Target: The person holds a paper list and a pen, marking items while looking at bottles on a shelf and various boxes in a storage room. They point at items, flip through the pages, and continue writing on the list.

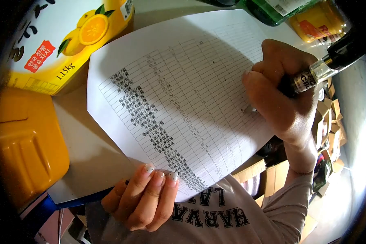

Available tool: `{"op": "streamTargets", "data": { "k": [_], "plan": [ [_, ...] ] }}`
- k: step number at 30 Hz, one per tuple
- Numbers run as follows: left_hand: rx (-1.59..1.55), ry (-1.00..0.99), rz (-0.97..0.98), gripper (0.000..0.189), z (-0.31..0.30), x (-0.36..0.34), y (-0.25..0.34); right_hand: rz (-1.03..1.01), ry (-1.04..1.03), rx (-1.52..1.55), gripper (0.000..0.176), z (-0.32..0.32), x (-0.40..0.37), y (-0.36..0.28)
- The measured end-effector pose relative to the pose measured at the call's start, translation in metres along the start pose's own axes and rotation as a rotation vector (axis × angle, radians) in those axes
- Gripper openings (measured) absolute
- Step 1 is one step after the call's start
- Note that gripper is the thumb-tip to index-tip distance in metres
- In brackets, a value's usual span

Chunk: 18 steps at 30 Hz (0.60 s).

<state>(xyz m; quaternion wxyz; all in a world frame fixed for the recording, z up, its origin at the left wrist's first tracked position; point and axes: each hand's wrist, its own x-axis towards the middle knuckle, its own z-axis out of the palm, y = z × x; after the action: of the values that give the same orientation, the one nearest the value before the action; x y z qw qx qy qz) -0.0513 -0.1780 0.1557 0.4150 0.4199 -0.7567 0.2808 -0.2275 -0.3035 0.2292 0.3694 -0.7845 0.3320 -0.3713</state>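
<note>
A white printed sheet (183,93) with a ruled table of Chinese text and numbers lies on a white table. A few handwritten marks stand in its right columns. My right hand (280,89) is closed around a pen (313,77) with a clear and black barrel. Its tip points down at the sheet's right part, close to a small written mark. At the sheet's lower edge, my left hand (144,199) has its fingers curled over the paper; the thumb is hidden.
A yellow-and-white citrus box (69,44) stands at the upper left, above an orange plastic container (32,142). A green bottle (268,12) and a yellow-filled jar (319,22) are at the upper right. Several cardboard boxes (276,179) sit below the table's right side.
</note>
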Motion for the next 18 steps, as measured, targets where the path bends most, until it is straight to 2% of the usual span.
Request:
{"op": "streamTargets", "data": {
  "k": [4,6,7,8,9,11,14,15,18],
  "plan": [
    [0.011,-0.063,0.002,0.004,-0.006,0.004,0.001,-0.042,0.014,-0.023,0.029,-0.002,-0.002,0.004],
    [-0.011,-0.090,0.075,0.005,-0.009,0.005,-0.003,-0.062,0.052,-0.002,0.022,-0.005,-0.003,0.011],
    [-0.038,-0.100,0.131,0.007,-0.010,0.005,-0.006,-0.162,0.085,-0.054,0.017,-0.006,-0.002,0.015],
    [-0.062,-0.110,0.184,0.009,-0.010,0.006,-0.008,-0.396,0.129,-0.220,0.013,-0.012,0.001,0.020],
    [-0.040,-0.086,0.149,0.007,-0.008,0.007,-0.008,-0.529,0.176,-0.309,0.012,-0.015,0.002,0.024],
    [0.008,-0.043,0.074,0.003,-0.005,0.007,-0.005,-0.440,-0.025,0.022,0.012,-0.026,0.002,0.027],
    [-0.017,-0.083,0.084,0.004,-0.009,0.009,-0.006,-0.482,0.340,0.078,0.018,0.004,-0.014,0.026],
    [-0.038,-0.031,0.066,0.005,-0.006,0.006,-0.006,-0.464,0.339,0.144,0.017,0.007,-0.024,0.021],
    [-0.052,-0.085,0.086,0.005,-0.009,0.009,-0.008,-0.460,0.341,0.282,0.021,0.016,-0.051,0.008]
  ]
}}
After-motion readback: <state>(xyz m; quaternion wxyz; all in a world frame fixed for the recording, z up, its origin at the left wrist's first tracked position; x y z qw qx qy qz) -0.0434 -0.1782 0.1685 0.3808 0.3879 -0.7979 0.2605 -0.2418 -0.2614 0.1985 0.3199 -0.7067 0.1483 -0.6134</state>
